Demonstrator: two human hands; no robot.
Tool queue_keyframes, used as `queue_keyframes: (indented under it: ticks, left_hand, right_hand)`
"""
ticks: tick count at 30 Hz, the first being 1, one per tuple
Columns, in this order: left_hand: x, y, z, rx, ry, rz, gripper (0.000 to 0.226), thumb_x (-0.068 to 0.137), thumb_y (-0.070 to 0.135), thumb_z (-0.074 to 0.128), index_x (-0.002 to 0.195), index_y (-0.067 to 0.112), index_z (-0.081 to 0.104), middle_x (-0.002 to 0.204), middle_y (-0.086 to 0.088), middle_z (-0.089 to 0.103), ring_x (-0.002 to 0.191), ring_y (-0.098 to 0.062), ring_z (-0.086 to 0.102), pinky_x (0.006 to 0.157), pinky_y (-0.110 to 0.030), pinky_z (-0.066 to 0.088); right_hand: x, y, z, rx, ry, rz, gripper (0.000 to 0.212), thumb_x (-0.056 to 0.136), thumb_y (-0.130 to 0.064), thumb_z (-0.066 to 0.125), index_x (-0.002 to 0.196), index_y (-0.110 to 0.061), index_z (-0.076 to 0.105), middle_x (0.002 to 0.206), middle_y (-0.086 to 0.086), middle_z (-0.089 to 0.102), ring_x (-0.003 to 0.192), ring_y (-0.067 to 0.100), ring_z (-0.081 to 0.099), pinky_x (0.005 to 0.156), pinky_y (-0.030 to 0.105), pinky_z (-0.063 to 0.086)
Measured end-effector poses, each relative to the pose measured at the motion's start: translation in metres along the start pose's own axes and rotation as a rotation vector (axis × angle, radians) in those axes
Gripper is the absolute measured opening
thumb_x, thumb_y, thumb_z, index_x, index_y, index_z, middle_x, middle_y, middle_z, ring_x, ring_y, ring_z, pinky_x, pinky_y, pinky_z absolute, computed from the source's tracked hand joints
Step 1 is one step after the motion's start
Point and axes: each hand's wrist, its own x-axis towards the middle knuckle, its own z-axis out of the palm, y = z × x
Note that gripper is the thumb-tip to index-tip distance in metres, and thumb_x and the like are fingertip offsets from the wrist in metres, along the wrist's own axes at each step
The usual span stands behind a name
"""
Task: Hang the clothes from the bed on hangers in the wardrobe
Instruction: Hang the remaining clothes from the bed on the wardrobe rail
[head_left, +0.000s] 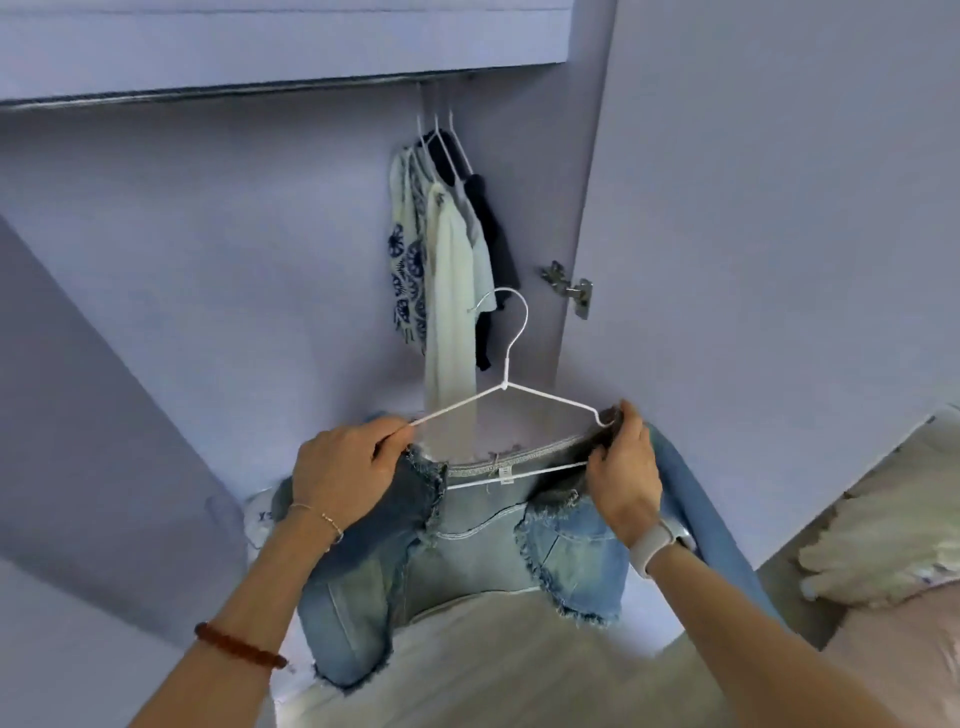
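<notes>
- Fitting the denim garment (467, 561) onto the white wire hanger (506, 395), in front of the open wardrobe (260, 249).
- Left hand (343, 470) pinches the hanger's left end and the denim; right hand (626, 473) curls round the right end.
- Seat both shoulders evenly, then lift the hook towards the rail (234, 93), beside the hung clothes (447, 249).

small white tag (504, 472) on denim garment (467, 551), print unreadable, no legible text
</notes>
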Motion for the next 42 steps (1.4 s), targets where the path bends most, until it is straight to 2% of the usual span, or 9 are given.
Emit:
queue_keyframes:
  ticks: [10,14,18,23,27,31,35,39,42]
  left_hand:
    - [0.012,-0.051,-0.022,0.238,0.183,-0.323,0.019,0.091,0.028,0.056,0.088,0.016,0.07,0.059,-0.016,0.064,0.06,-0.041,0.06,0.056,-0.032,0.035]
    - [0.025,-0.056,-0.019,0.266,0.265,-0.219,0.016,0.087,0.02,0.061,0.074,0.013,0.068,0.043,-0.008,0.055,0.037,-0.034,0.053,0.048,-0.024,0.033]
    - [0.034,-0.061,-0.023,0.3,0.327,-0.152,0.021,0.083,0.025,0.053,0.071,0.013,0.067,0.038,-0.004,0.05,0.031,-0.032,0.048,0.046,-0.019,0.029]
    - [0.04,-0.073,-0.033,0.381,0.399,-0.132,0.038,0.086,0.036,0.038,0.07,0.016,0.067,0.039,-0.004,0.052,0.029,-0.03,0.049,0.044,-0.016,0.029]
    - [0.044,-0.085,-0.047,0.403,0.485,-0.182,0.04,0.086,0.036,0.038,0.069,0.015,0.067,0.042,-0.007,0.055,0.03,-0.031,0.049,0.048,-0.013,0.023]
    - [0.049,-0.098,-0.064,0.406,0.502,-0.15,0.041,0.087,0.039,0.038,0.073,0.016,0.069,0.045,-0.005,0.057,0.035,-0.03,0.053,0.046,-0.014,0.025]
    - [0.045,-0.113,-0.081,0.384,0.504,-0.098,0.064,0.095,0.053,0.021,0.076,0.017,0.071,0.051,-0.004,0.062,0.04,-0.029,0.057,0.04,-0.02,0.036]
    - [0.041,-0.12,-0.091,0.36,0.498,-0.054,0.065,0.096,0.054,0.019,0.079,0.019,0.071,0.064,-0.001,0.069,0.05,-0.027,0.063,0.044,-0.024,0.044]
    - [0.043,-0.127,-0.096,0.398,0.525,-0.058,0.063,0.096,0.051,0.021,0.077,0.017,0.07,0.067,0.0,0.069,0.053,-0.025,0.062,0.059,-0.026,0.043]
  right_hand:
    - [0.039,-0.051,0.028,0.202,-0.029,-0.492,0.04,0.082,0.008,0.053,0.122,0.001,0.054,0.088,0.007,0.047,0.077,0.017,0.046,0.072,0.012,0.03]
    - [0.072,-0.073,0.024,0.239,-0.044,-0.515,0.037,0.087,0.003,0.048,0.124,0.0,0.053,0.086,0.01,0.049,0.074,0.022,0.05,0.074,0.028,0.041]
    - [0.102,-0.115,0.011,0.324,0.046,-0.628,0.038,0.087,-0.005,0.041,0.121,0.004,0.054,0.082,0.014,0.049,0.071,0.018,0.046,0.068,0.014,0.03]
    - [0.101,-0.128,0.012,0.311,0.097,-0.778,0.042,0.085,-0.015,0.038,0.118,0.003,0.058,0.079,0.007,0.046,0.067,0.005,0.04,0.064,0.015,0.032]
    - [0.085,-0.097,0.041,0.049,-0.038,-0.918,0.041,0.084,-0.022,0.037,0.11,-0.004,0.063,0.077,0.01,0.055,0.062,0.017,0.051,0.055,0.026,0.044]
    - [0.074,-0.09,0.064,-0.102,-0.227,-0.968,0.045,0.085,-0.044,0.033,0.075,-0.017,0.067,0.068,0.0,0.057,0.058,0.019,0.057,0.05,0.026,0.048]
    - [0.101,-0.123,0.071,-0.023,-0.051,-0.942,0.044,0.087,-0.033,0.037,0.11,-0.007,0.063,0.096,0.01,0.063,0.086,0.028,0.06,0.068,0.033,0.052]
    - [0.124,-0.155,0.084,-0.146,-0.182,-1.07,0.054,0.089,-0.04,0.031,0.125,-0.006,0.051,0.113,0.012,0.06,0.106,0.025,0.049,0.086,0.042,0.045]
    - [0.128,-0.164,0.091,-0.136,-0.215,-1.154,0.058,0.093,-0.048,0.021,0.095,-0.007,0.061,0.082,0.008,0.064,0.077,0.028,0.062,0.061,0.036,0.052]
